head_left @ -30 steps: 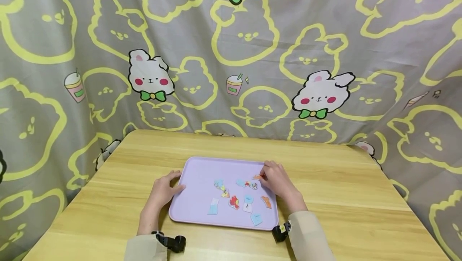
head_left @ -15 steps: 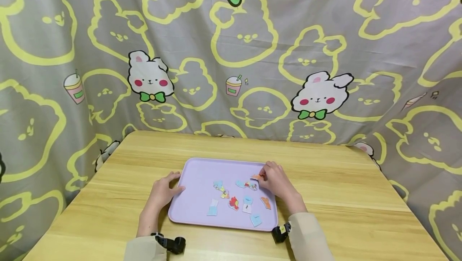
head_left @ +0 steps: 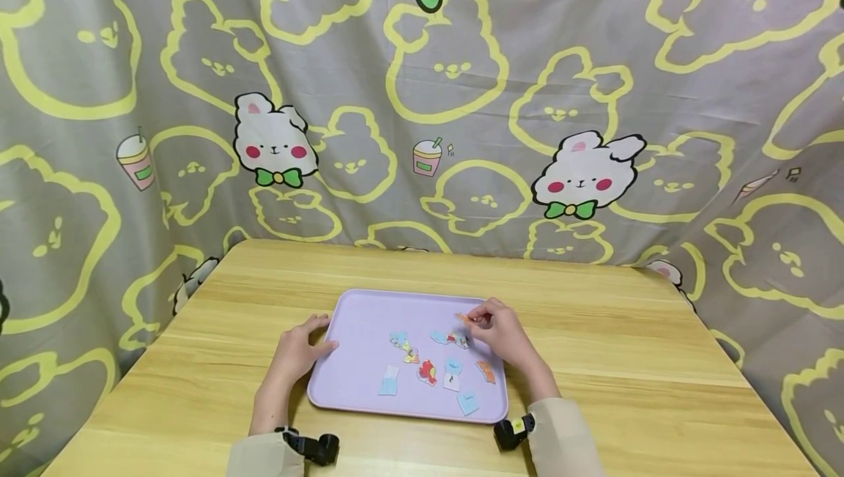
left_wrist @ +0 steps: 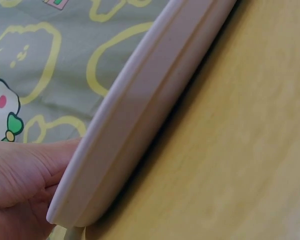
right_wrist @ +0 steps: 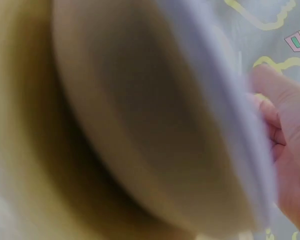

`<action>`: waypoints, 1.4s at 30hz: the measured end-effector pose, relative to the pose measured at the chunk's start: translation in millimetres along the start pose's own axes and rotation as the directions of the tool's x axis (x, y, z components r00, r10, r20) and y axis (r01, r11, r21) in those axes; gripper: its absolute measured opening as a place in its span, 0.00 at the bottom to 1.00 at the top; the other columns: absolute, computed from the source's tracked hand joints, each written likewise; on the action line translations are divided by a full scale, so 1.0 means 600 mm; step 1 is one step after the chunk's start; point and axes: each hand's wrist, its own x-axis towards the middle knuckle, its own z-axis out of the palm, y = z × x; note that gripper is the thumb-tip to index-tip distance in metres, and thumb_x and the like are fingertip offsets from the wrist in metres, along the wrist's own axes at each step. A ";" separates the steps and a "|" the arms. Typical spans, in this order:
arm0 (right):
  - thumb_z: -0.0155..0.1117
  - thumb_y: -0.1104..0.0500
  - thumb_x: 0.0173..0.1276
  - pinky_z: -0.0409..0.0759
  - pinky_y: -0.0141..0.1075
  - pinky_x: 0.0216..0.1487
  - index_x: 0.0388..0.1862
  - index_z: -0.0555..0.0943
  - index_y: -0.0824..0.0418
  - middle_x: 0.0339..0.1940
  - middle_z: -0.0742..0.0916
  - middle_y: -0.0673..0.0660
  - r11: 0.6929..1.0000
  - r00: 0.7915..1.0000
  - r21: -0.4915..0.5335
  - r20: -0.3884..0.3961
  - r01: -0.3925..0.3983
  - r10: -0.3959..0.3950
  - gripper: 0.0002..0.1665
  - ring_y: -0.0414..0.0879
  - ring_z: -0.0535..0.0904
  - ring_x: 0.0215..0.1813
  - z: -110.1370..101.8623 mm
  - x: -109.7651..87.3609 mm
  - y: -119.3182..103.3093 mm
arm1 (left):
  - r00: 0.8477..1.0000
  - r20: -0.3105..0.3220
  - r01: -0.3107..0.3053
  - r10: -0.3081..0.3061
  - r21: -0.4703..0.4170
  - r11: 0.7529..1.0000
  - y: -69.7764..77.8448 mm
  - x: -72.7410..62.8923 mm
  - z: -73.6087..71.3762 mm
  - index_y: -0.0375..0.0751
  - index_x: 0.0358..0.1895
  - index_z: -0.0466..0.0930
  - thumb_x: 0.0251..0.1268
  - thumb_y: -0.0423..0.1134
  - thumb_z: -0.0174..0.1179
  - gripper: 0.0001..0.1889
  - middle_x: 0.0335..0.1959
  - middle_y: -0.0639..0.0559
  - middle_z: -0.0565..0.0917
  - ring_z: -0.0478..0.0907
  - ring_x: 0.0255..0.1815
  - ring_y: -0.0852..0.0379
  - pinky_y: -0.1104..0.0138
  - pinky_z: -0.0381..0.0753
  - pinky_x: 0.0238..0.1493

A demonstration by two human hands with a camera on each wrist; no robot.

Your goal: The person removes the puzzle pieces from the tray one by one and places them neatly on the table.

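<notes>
A lilac tray (head_left: 356,319) lies on the table and bears several small jigsaw puzzle pieces. At its left edge my left hand (head_left: 298,351) grips the rim, with the thumb over the inner side; the left wrist view shows that hand (left_wrist: 25,175) behind the tray wall (left_wrist: 125,115). My right hand (head_left: 501,327) pinches an orange puzzle piece (head_left: 464,318) over the tray's far right part. Below its fingertips lie joined pieces in blue and red (head_left: 452,338). In the right wrist view the blurred tray hides part of the right hand (right_wrist: 290,130) and the pinched piece.
Other pieces lie on the tray: a blue and yellow joined group (head_left: 405,345), a red piece (head_left: 426,371), a blue and white pair (head_left: 389,380), an orange piece (head_left: 486,371) and a blue piece (head_left: 467,402). A patterned curtain (head_left: 422,96) hangs behind the wooden table (head_left: 633,360).
My right hand has lifted the orange piece and moved it slightly left, away from the tray's right edge. My left hand stays at the left rim.
</notes>
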 end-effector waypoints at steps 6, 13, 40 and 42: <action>0.71 0.64 0.59 0.74 0.25 0.35 0.33 0.85 0.60 0.33 0.83 0.54 0.995 0.998 0.084 -0.037 -0.049 0.052 0.04 0.41 0.74 0.35 -0.002 -0.005 -0.004 | 1.000 0.006 0.000 0.000 -0.004 1.000 0.001 -0.002 -0.001 0.34 0.65 0.73 0.63 0.38 0.65 0.27 0.71 0.30 0.65 0.59 0.73 0.29 0.40 0.61 0.73; 0.71 0.64 0.58 0.74 0.24 0.35 0.33 0.85 0.60 0.33 0.83 0.54 0.995 0.997 0.085 -0.046 -0.056 0.060 0.04 0.41 0.74 0.34 -0.003 -0.007 -0.004 | 1.000 0.018 0.017 -0.017 -0.006 1.000 0.001 -0.004 -0.001 0.34 0.66 0.72 0.64 0.38 0.64 0.28 0.72 0.30 0.63 0.57 0.73 0.28 0.39 0.60 0.73; 0.70 0.67 0.58 0.74 0.24 0.33 0.34 0.83 0.66 0.34 0.84 0.58 0.989 0.985 0.098 -0.123 -0.108 0.120 0.05 0.39 0.73 0.33 -0.017 -0.022 0.010 | 0.999 0.041 0.019 -0.018 -0.006 1.000 0.000 -0.003 -0.003 0.35 0.67 0.71 0.64 0.40 0.64 0.29 0.73 0.29 0.61 0.56 0.74 0.27 0.38 0.59 0.73; 0.70 0.67 0.59 0.74 0.24 0.33 0.34 0.83 0.66 0.34 0.83 0.58 0.988 0.984 0.099 -0.123 -0.114 0.126 0.05 0.40 0.73 0.34 -0.019 -0.023 0.011 | 0.999 0.042 0.016 -0.016 -0.002 1.000 0.000 -0.003 -0.004 0.35 0.67 0.71 0.64 0.40 0.64 0.29 0.73 0.29 0.62 0.56 0.73 0.27 0.38 0.59 0.73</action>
